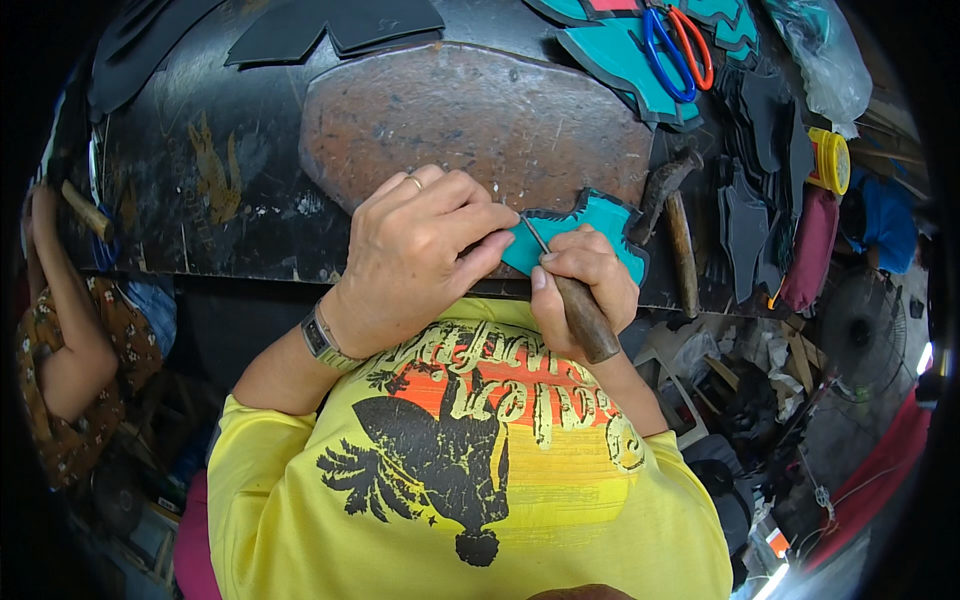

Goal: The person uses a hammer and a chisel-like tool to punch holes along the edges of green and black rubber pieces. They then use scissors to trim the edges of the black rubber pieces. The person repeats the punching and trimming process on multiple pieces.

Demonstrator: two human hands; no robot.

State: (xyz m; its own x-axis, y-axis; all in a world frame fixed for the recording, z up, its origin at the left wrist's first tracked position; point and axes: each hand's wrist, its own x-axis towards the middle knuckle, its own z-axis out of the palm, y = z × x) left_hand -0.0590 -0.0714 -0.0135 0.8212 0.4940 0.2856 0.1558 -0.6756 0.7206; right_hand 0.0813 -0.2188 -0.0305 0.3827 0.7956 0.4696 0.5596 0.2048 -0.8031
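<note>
A small teal piece with a black border (pixel 602 222), like a cut shoe upper, lies at the table's near edge. In my right hand (pixel 598 275) is an awl (pixel 585 318), gripped around its wooden handle. The awl's thin metal shaft points up and left, and its tip is by the black border, next to my left fingertips. My left hand (pixel 425 235) has its thumb and forefinger closed at the left end of the teal piece, pinching its border. The fingers of that hand partly hide this end. Under the piece is a worn brown board (pixel 450 120).
A hammer (pixel 682 240) lies right of the teal piece. Blue- and red-handled scissors (pixel 672 55) rest on more teal pieces at the back right. Stacked black pieces (pixel 745 215) and a yellow-lidded container (pixel 828 160) stand farther right. Another person's arm (pixel 75 320) is at the left.
</note>
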